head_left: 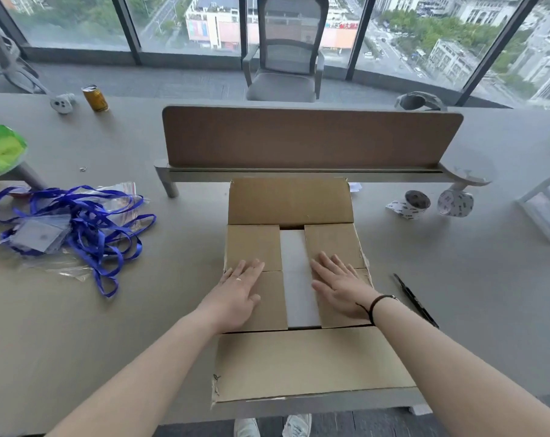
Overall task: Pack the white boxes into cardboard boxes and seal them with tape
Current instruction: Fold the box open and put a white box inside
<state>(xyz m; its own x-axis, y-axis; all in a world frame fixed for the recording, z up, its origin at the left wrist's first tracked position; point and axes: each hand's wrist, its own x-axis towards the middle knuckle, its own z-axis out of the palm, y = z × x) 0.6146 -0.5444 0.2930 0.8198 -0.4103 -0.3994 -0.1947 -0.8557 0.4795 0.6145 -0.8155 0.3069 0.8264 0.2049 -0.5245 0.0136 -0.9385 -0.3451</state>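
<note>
A cardboard box (299,357) sits on the desk in front of me. Its two short side flaps are folded inward, while the far flap stands up and the near flap lies flat toward me. Between the side flaps a strip of a white box (295,263) shows inside. My left hand (236,294) presses flat on the left flap with straight fingers. My right hand (341,287) lies flat on the right flap the same way. Two rolls of printed tape (417,203) (455,203) stand on the desk to the right.
A black cutter or pen (415,299) lies right of the box. Blue lanyards with badge sleeves (72,228) are heaped at the left. A brown desk divider (311,137) stands behind the box. A yellow can (94,97) is at far left, an office chair (284,52) beyond.
</note>
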